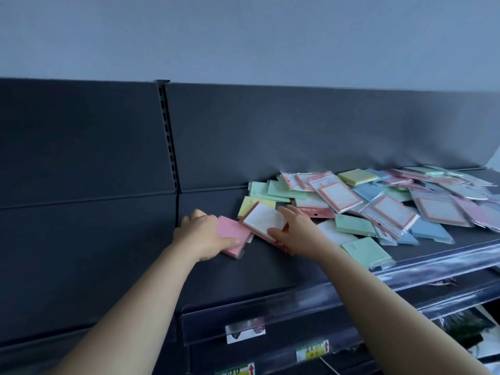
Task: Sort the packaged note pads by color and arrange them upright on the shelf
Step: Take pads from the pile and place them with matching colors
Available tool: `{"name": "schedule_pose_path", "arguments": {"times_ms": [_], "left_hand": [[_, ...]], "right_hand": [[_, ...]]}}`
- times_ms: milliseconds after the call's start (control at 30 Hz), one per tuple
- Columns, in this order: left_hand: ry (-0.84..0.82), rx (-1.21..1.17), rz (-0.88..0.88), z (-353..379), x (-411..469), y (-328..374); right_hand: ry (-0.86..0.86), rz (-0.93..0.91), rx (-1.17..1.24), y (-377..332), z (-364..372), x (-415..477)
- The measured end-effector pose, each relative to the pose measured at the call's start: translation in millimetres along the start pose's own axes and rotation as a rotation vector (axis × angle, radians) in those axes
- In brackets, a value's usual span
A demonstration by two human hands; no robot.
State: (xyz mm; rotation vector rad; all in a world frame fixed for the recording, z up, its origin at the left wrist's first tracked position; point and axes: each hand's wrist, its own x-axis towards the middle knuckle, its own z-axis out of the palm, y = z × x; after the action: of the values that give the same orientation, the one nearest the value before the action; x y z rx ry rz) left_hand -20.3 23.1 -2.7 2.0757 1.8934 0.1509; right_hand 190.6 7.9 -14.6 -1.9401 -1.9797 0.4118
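Dark grey shelf (257,272) against a dark back panel (297,131) under a pale wall (243,36); its right half holds a loose heap of packaged note pads (392,207), lying flat and overlapping, in green, blue, pink, yellow and red-bordered white, too overlapped to count. Left hand (201,234) is at the heap's left edge, with fingers curled over a pink pad (232,234) and thumb on its near side; right hand (297,234) is just beside it, with thumb and fingers pinching a red-bordered white pad (263,219) that overlaps the pink one's right edge. Count: two hands, two pads held, three price labels (312,350) on the clear front rails (297,301) below.
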Motion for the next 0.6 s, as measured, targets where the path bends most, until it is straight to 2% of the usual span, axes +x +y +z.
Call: {"name": "schedule_pose_path", "arguments": {"times_ms": [100,200,367,500,600], "left_hand": [[0.014,-0.114,-0.02,1.2,-1.7,-0.4],[0.056,-0.274,-0.01,1.8,-5.8,0.7],[0.156,-0.507,-0.052,-1.9,-10.7,-4.3],[0.294,-0.582,-0.02,-8.6,-18.2,-19.7],[0.391,-0.631,-0.034,-12.6,-27.7,-37.9]], "right_hand": [[-0.061,0.035,-0.049,-2.3,-0.4,1.2],[-0.015,0.068,-0.03,-4.1,-2.8,-1.6],[0.119,0.07,0.184,-11.0,-8.6,-0.8],[0.213,0.06,0.448,-25.5,-10.2,7.8],[0.223,0.009,0.505,-42.7,-5.9,12.5]]}}
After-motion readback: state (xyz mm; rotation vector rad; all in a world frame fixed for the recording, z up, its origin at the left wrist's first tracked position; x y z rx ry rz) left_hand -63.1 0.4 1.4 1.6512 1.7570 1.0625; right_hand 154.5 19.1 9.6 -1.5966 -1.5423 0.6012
